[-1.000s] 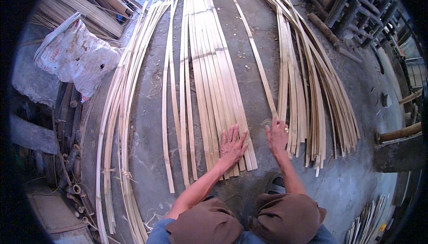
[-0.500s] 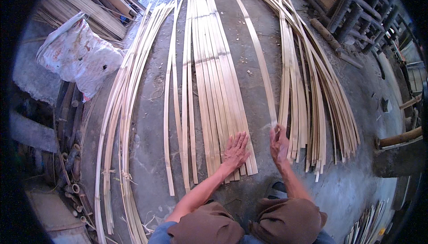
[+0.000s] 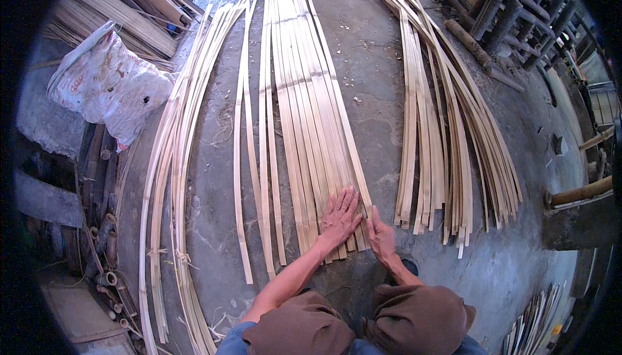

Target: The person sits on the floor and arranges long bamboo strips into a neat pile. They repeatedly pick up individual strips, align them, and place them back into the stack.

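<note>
1. Far left, in a dim, cluttered workshop: a crumpled, stained white sack (image 3: 110,86) lies before stacked long slats (image 3: 120,14); below it, cut bamboo tubes (image 3: 111,278) are piled near the wall.
2. Next, a bundle of long pale strips (image 3: 183,108) fans toward the viewer, tied near its lower end.
3. A few loose strips (image 3: 238,160) lie just beside it, roughly lengthwise.
4. At centre, a row of pale bamboo strips (image 3: 304,115) lies side by side on the floor, glaring white at the far end. The left hand (image 3: 340,217) rests flat on its near end, fingers spread, grasping nothing.
5. At the row's right edge, the right hand (image 3: 382,235) touches the near end of the outermost strip (image 3: 350,141), fingers curled; whether they pinch it cannot be told.
6. Grey, scuffed concrete floor (image 3: 372,115), flecked with small chips, separates the row from another large, overlapping bundle of strips (image 3: 424,134).
7. Far right: a dark pole framework (image 3: 508,14) above, a bamboo pole (image 3: 583,191) midway, and a heap of thin slivers (image 3: 534,319) below.
</note>
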Demonstrator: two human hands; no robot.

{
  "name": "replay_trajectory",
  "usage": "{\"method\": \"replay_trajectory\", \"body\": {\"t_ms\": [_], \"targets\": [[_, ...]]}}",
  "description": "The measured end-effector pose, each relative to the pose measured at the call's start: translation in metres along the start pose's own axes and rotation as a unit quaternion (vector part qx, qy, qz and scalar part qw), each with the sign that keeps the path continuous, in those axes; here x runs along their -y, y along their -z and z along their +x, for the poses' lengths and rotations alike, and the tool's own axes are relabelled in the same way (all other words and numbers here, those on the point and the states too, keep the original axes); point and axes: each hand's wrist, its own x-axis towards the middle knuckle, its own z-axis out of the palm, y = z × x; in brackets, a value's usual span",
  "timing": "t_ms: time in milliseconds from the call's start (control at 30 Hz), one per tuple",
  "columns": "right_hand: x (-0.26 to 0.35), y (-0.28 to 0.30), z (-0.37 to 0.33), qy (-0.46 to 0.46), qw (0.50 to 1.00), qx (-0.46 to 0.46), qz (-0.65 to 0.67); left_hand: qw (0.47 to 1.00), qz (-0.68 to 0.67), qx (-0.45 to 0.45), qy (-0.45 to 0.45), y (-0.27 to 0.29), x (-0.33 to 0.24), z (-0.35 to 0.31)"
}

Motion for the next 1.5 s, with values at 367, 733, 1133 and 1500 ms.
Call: {"method": "replay_trajectory", "body": {"t_ms": [367,733,1133,1500], "targets": [[0.001,0.004,0.002,0.037,0.997,-0.002,-0.072,1.000,-0.010,-0.002,0.000,0.001,0.002,0.000],[-0.015,0.001,0.009,0.078,0.992,-0.055,-0.080,1.000,-0.003,0.000,0.000,-0.001,0.001,0.000],[-0.003,0.018,0.021,-0.094,0.980,0.032,0.173,1.000,-0.013,-0.001,0.006,-0.004,0.002,-0.001],[-0.013,-0.004,0.020,-0.057,0.994,0.000,0.098,0.999,-0.032,0.007,0.012,0.000,-0.001,0.002]]}}
